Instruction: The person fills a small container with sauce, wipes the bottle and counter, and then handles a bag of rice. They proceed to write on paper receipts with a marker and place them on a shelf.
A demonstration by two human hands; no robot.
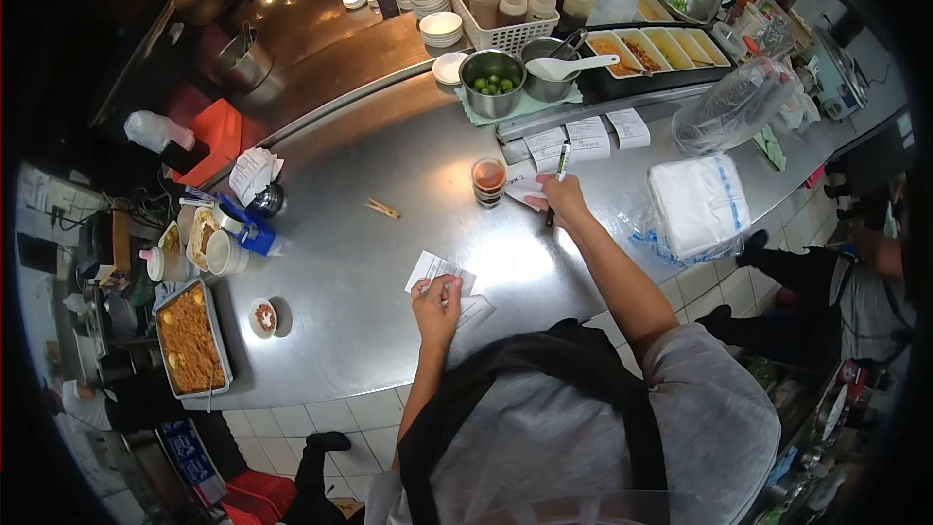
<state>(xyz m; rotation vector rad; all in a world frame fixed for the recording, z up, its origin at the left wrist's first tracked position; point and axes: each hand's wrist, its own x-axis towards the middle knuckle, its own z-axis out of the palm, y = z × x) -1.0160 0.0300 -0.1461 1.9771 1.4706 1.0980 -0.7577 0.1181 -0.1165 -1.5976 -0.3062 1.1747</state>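
Note:
My left hand is closed on a printed paper slip low over the steel counter, with another slip just below it. Farther up and to the right, my right hand has its fingers wrapped round a marker pen, whose upper end sticks up. A pale slip lies at those fingers; whether they grip it too, I cannot tell. Just left of my right hand stands a glass of dark drink. A wooden clothespin rests on the counter to the left.
Behind are a pot of green limes, a basket of bottles and several receipts. White bags are stacked at right. On the left sit a food tray and a small bowl. Other people's legs show at both sides.

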